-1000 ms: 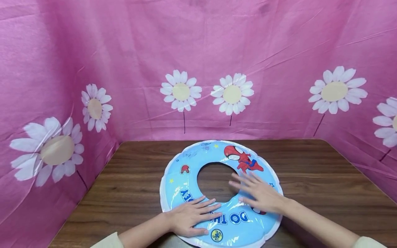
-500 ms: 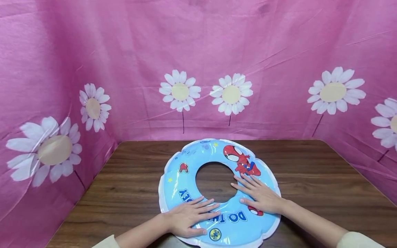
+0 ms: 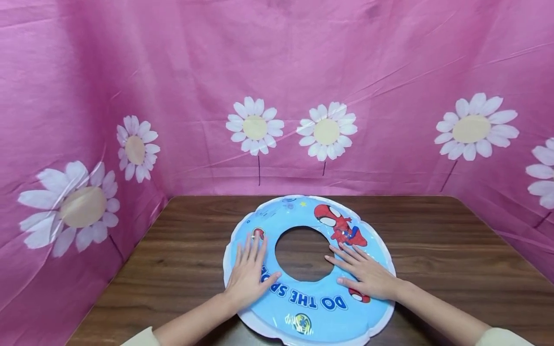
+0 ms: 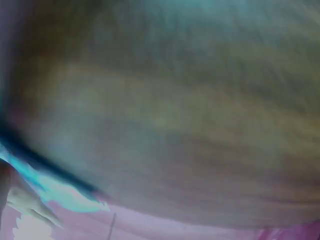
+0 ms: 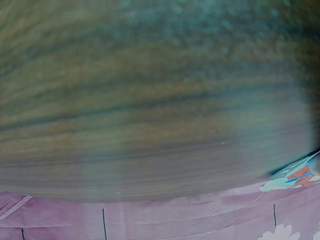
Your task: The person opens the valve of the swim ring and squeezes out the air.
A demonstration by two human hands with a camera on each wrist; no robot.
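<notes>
A light-blue inflatable swim ring with a white rim, cartoon figures and blue lettering lies flat on the table. My left hand rests on its left side, fingers straight and pointing away, the thumb spread toward the inner hole. On the ring's right side my right hand lies with fingers extended, the fingertips at the hole's edge below a red figure. Only a blurred strip of the ring shows low in the left wrist view. A small corner of the ring appears at the right of the right wrist view.
The brown wood-grain table spreads out around the ring, which reaches close to its far edge. Behind and beside it hangs a pink cloth printed with white daisies. Light sleeves show at the bottom.
My left hand has moved from the ring's near side up to its left side and turned to point away, uncovering more lettering. The right hand stays in nearly the same place.
</notes>
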